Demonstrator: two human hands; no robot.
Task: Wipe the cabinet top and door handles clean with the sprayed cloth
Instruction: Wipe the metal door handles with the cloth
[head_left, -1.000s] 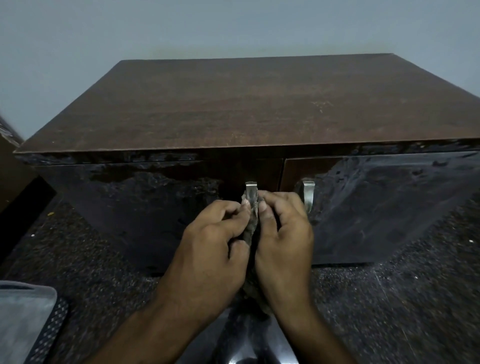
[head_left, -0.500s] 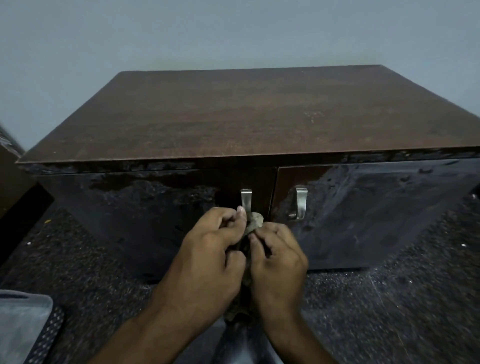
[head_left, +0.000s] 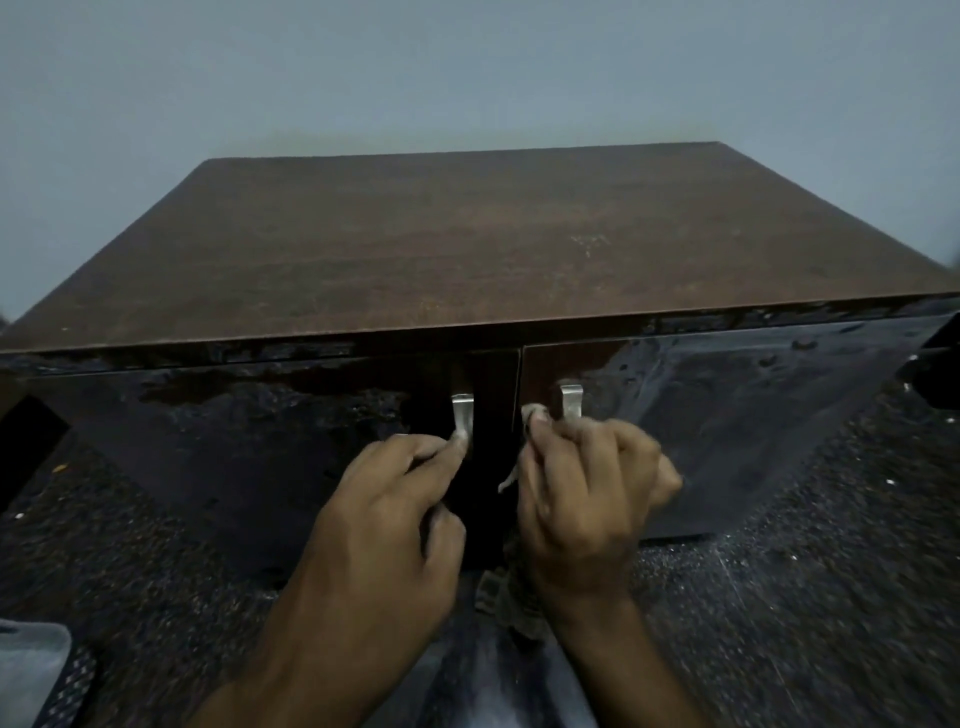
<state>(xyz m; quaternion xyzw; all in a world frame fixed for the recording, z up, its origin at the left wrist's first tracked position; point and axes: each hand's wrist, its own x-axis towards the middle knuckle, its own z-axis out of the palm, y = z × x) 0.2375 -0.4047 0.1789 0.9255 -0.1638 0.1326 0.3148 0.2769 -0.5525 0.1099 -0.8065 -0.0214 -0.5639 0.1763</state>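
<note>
Cloth (head_left: 529, 415), bunched up small in the right hand (head_left: 582, 499), is right at the lower end of the right door handle (head_left: 571, 402), with a pale corner poking out above the curled fingers and a loose tail hanging beneath the wrist. Over on the other door, the left hand (head_left: 395, 514) pinches the bottom of the left door handle (head_left: 462, 413) with bare fingertips, no fabric in that grip as far as I can see. Both handles are slim metal strips standing upright on the glossy dark doors, just below the brown cabinet top (head_left: 467, 244), which shows faint pale specks toward the right. That rag looks soft and light, floppy enough to fold around a narrow strip, so wrapping it over the handle and squeezing from both sides seems the way to go. The metal looks rigid, likely slick once damp, so a firm pinch should serve better than a loose swipe.
</note>
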